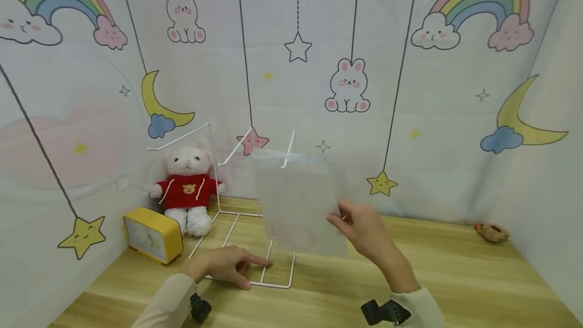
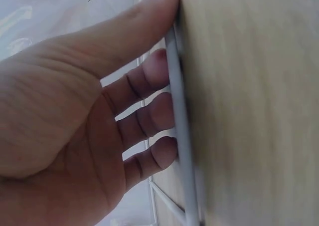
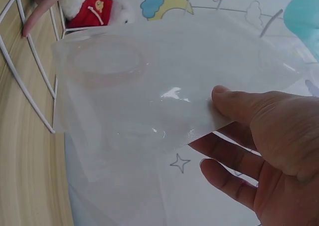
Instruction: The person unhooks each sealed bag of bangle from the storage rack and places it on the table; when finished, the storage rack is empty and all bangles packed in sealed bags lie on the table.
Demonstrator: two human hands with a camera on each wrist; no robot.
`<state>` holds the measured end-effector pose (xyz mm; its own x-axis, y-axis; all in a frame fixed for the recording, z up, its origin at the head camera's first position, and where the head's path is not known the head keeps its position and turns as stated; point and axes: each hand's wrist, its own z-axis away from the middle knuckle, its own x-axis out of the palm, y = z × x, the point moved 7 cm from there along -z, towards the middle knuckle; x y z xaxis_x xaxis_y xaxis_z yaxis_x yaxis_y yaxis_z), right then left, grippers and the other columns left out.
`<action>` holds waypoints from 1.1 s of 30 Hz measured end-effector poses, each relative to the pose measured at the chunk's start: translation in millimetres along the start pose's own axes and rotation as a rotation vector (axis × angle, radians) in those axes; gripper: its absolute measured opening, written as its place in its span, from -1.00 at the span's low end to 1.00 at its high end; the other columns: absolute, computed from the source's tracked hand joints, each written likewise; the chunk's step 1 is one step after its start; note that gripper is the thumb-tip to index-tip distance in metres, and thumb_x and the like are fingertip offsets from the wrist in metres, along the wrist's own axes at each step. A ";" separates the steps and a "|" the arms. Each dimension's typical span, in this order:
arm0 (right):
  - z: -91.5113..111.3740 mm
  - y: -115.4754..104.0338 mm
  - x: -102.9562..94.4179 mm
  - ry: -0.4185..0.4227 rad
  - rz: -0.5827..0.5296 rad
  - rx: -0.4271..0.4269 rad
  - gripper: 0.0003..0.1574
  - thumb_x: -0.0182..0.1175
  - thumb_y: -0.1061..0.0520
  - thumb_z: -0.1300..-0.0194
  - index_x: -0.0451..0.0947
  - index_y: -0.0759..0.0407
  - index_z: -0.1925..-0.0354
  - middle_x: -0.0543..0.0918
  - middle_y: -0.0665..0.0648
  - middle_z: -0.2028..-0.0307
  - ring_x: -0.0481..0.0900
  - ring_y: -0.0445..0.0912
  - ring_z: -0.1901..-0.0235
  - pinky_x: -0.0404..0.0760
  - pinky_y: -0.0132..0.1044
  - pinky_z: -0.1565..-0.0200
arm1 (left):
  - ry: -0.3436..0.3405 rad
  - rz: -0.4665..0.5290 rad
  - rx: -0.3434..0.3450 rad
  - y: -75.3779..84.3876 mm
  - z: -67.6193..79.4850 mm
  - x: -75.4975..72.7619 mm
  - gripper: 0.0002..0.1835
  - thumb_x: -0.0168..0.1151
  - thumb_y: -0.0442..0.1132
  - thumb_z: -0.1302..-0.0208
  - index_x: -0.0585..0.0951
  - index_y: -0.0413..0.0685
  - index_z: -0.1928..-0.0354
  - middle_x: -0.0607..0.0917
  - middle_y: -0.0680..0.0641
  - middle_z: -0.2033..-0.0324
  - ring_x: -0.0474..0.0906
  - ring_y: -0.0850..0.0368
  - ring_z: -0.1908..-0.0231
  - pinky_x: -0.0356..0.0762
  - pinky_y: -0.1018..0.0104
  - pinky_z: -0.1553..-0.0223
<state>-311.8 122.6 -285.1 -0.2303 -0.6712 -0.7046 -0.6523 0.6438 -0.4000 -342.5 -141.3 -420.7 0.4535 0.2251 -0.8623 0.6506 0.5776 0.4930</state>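
Observation:
A translucent plastic bag (image 1: 298, 206) hangs from one arm of a white wire rack (image 1: 290, 272). My right hand (image 1: 362, 224) pinches the bag's right edge between thumb and fingers. In the right wrist view a faint pinkish ring shape (image 3: 107, 61) shows through the bag (image 3: 184, 71); I cannot tell what it is. My left hand (image 1: 227, 264) presses on the rack's base, index finger stretched to an inner rod. In the left wrist view, the left thumb and fingertips of the left hand (image 2: 84, 111) touch the front rod (image 2: 180, 106).
Behind the rack's left side sits a white plush bear (image 1: 188, 191) in a red hoodie. A yellow clock (image 1: 154, 234) stands left of the rack. On the table's (image 1: 455, 277) far right lies a small brown object (image 1: 493, 233). Patterned cloth walls (image 1: 432, 130) enclose the table.

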 end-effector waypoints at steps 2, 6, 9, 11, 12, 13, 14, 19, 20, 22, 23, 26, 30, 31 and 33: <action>0.1 -0.1 -4.4 0.005 0.003 0.002 -0.66 0.35 0.18 -0.31 0.41 0.02 0.51 0.59 -0.09 0.53 0.55 -0.29 0.55 0.51 -0.36 0.47 | 0.002 -0.004 0.007 0.9 -0.7 -0.3 -0.36 0.43 -0.10 -0.20 0.53 0.10 -0.36 0.43 0.24 0.61 0.32 0.44 0.55 0.31 0.49 0.42; 0.7 -1.3 -12.4 0.036 0.024 0.011 -0.86 0.37 0.19 -0.28 0.56 0.12 0.35 0.69 0.01 0.45 0.60 -0.26 0.56 0.54 -0.36 0.48 | -0.007 -0.004 0.021 3.4 -1.0 -0.3 -0.35 0.43 -0.11 -0.21 0.51 0.04 -0.37 0.43 0.24 0.60 0.32 0.45 0.54 0.33 0.49 0.40; 1.8 -3.5 -19.1 0.082 0.045 0.007 -0.81 0.39 0.19 -0.26 0.61 0.20 0.17 0.72 0.05 0.43 0.63 -0.23 0.56 0.56 -0.36 0.48 | -0.013 0.006 0.019 2.5 -0.7 0.8 -0.35 0.43 -0.11 -0.21 0.51 0.03 -0.37 0.44 0.24 0.60 0.33 0.45 0.54 0.33 0.49 0.40; 2.3 -5.7 -24.6 0.124 0.053 -0.010 -0.79 0.40 0.21 -0.24 0.60 0.19 0.16 0.72 0.04 0.44 0.63 -0.22 0.57 0.56 -0.36 0.49 | -0.014 0.007 0.011 0.8 -1.0 0.9 -0.35 0.42 -0.10 -0.22 0.51 0.05 -0.37 0.43 0.25 0.59 0.33 0.44 0.53 0.33 0.49 0.40; 2.6 -7.1 -27.7 0.148 0.057 -0.024 -0.78 0.41 0.22 -0.22 0.60 0.17 0.18 0.72 0.04 0.45 0.63 -0.22 0.58 0.56 -0.36 0.50 | -0.013 0.008 0.006 0.0 -1.3 0.8 -0.35 0.42 -0.10 -0.22 0.51 0.06 -0.37 0.43 0.25 0.59 0.33 0.44 0.53 0.33 0.49 0.40; 2.8 -8.7 -30.6 0.168 0.059 -0.042 -0.80 0.41 0.23 -0.22 0.59 0.15 0.21 0.72 0.03 0.46 0.63 -0.23 0.58 0.56 -0.37 0.51 | -0.013 0.011 0.001 -0.9 -1.5 0.8 -0.35 0.42 -0.09 -0.22 0.51 0.07 -0.37 0.43 0.25 0.59 0.33 0.44 0.53 0.33 0.48 0.40; 2.9 -10.3 -33.3 0.187 0.054 -0.063 -0.80 0.42 0.25 -0.21 0.58 0.14 0.24 0.72 0.03 0.46 0.63 -0.23 0.59 0.56 -0.37 0.51 | -0.013 0.014 -0.003 -1.5 -1.8 0.6 -0.35 0.42 -0.09 -0.22 0.51 0.08 -0.37 0.43 0.24 0.58 0.33 0.44 0.53 0.33 0.48 0.40; 5.2 -14.9 -45.2 0.241 0.009 -0.133 -0.81 0.42 0.30 -0.19 0.60 0.10 0.28 0.73 0.00 0.47 0.61 -0.28 0.61 0.55 -0.38 0.53 | -0.019 0.046 -0.007 -2.3 -2.3 0.2 -0.35 0.42 -0.11 -0.23 0.51 0.06 -0.37 0.44 0.22 0.58 0.33 0.42 0.53 0.33 0.47 0.41; 5.9 -15.3 -47.3 0.243 -0.005 -0.136 -0.81 0.41 0.31 -0.19 0.61 0.09 0.28 0.73 -0.01 0.47 0.59 -0.29 0.62 0.54 -0.38 0.54 | -0.020 0.053 -0.007 -2.2 -2.2 0.1 -0.35 0.42 -0.11 -0.23 0.51 0.06 -0.37 0.44 0.22 0.58 0.33 0.42 0.53 0.32 0.47 0.41; 7.1 -15.1 -50.7 0.236 -0.026 -0.123 -0.81 0.40 0.30 -0.21 0.61 0.07 0.28 0.72 -0.04 0.47 0.55 -0.32 0.64 0.50 -0.39 0.56 | -0.024 0.061 -0.007 -2.1 -2.0 0.1 -0.35 0.41 -0.11 -0.23 0.50 0.06 -0.38 0.44 0.21 0.58 0.33 0.42 0.53 0.32 0.47 0.41; 7.7 -15.0 -52.2 0.230 -0.038 -0.115 -0.82 0.39 0.30 -0.22 0.61 0.06 0.28 0.71 -0.05 0.47 0.53 -0.32 0.64 0.48 -0.39 0.57 | -0.027 0.065 -0.007 -2.2 -1.8 0.1 -0.35 0.41 -0.11 -0.23 0.50 0.06 -0.38 0.44 0.21 0.58 0.33 0.42 0.53 0.32 0.47 0.42; 8.9 -16.1 -56.8 0.217 -0.078 -0.101 -0.82 0.37 0.29 -0.25 0.61 0.03 0.28 0.70 -0.08 0.46 0.52 -0.31 0.64 0.47 -0.39 0.58 | -0.026 0.068 -0.013 -2.8 -1.1 -0.3 -0.36 0.41 -0.12 -0.24 0.50 0.07 -0.38 0.44 0.21 0.58 0.33 0.41 0.53 0.31 0.47 0.42; 10.4 -20.8 -61.9 0.206 -0.133 -0.101 -0.83 0.35 0.28 -0.27 0.62 0.01 0.27 0.70 -0.10 0.45 0.52 -0.26 0.63 0.47 -0.39 0.57 | -0.023 0.071 -0.026 -4.4 0.1 0.1 -0.36 0.42 -0.12 -0.23 0.50 0.08 -0.38 0.45 0.21 0.57 0.33 0.41 0.52 0.32 0.47 0.41; 11.0 -22.1 -62.8 0.201 -0.148 -0.101 -0.82 0.35 0.28 -0.28 0.62 0.00 0.26 0.69 -0.10 0.45 0.53 -0.25 0.63 0.47 -0.39 0.57 | -0.025 0.074 -0.030 -4.9 0.6 0.6 -0.35 0.42 -0.11 -0.23 0.50 0.09 -0.38 0.45 0.21 0.57 0.34 0.41 0.52 0.32 0.47 0.41; 12.3 -24.8 -64.2 0.194 -0.175 -0.103 -0.81 0.34 0.29 -0.28 0.62 0.00 0.26 0.70 -0.11 0.45 0.55 -0.24 0.62 0.47 -0.39 0.57 | -0.029 0.074 -0.031 -5.6 1.5 1.9 -0.35 0.42 -0.10 -0.23 0.50 0.10 -0.38 0.45 0.21 0.57 0.34 0.41 0.52 0.33 0.47 0.40</action>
<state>-272.0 154.2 -237.1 -0.2348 -0.8332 -0.5007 -0.7619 0.4776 -0.4375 -344.4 -145.3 -424.9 0.5173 0.2461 -0.8197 0.5955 0.5844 0.5513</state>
